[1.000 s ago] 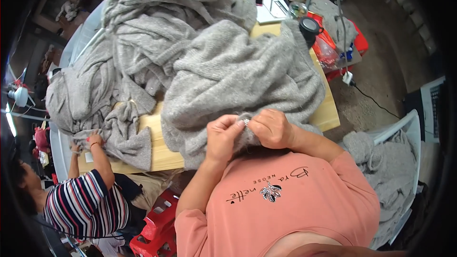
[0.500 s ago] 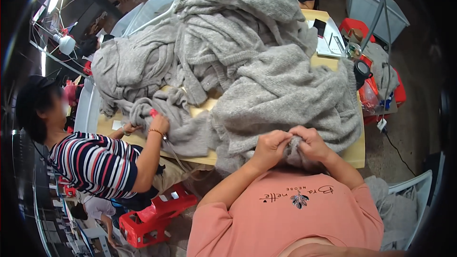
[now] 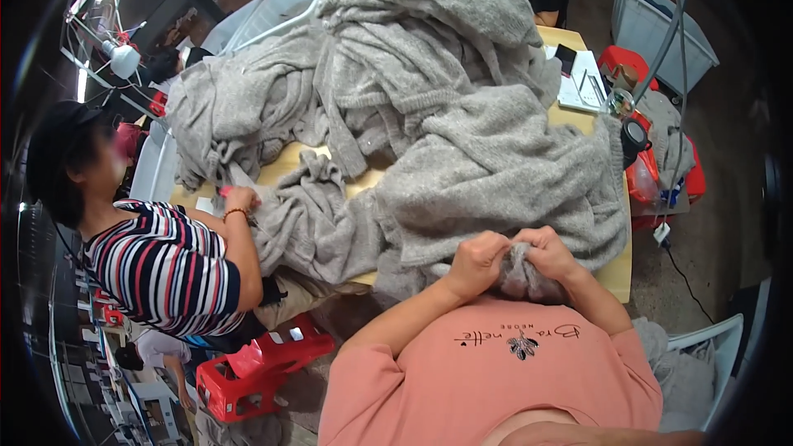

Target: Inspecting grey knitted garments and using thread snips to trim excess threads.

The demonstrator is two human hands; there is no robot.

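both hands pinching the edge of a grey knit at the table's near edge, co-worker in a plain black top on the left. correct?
Not quite. The head view shows the co-worker's top is striped, not plain black. The rest holds: the left hand and right hand both pinch the grey knit at the table's near edge.

Pale wooden surface (image 3: 615, 274), nearly buried under a big heap of grey knitted garments (image 3: 429, 107) spilling over its near edge. At the far right corner, a white paper pad (image 3: 581, 87) with a dark phone (image 3: 566, 58) just beside it. Bare wood showing at centre left.
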